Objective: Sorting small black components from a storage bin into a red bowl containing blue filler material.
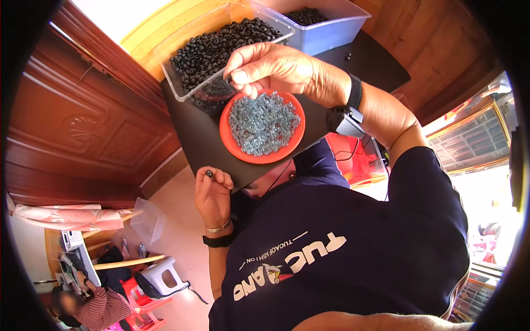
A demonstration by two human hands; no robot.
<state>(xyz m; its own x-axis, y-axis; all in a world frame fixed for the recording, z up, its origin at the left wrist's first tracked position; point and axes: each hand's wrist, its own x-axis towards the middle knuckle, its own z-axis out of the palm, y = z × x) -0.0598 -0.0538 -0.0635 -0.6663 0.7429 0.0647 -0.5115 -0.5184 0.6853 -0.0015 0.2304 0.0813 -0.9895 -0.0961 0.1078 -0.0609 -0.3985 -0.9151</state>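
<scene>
My left hand [213, 199] is beside the table's near left corner, its thumb and fingers pinching a small black ring-shaped part [209, 174] with a hole in its end. Above the far rim of an orange-red bowl [225, 137] is my right hand [276, 69], fingers closed on a small black part [228, 79], mostly covered by the fingertips. Many small, shiny, bluish-clear pieces [264, 124] fill the bowl; their exact kind is too small to tell. Just behind my right fingers stands a clear plastic bin [179, 91], heaped with black ring-like parts [218, 52].
A second bluish-clear bin [331, 36] with black parts stands at the back right of the dark table [190, 132]. Carved reddish-brown wood panelling [94, 121] rises at left. At lower left are a white stool [165, 278], red stools [138, 298] and a seated person [102, 309].
</scene>
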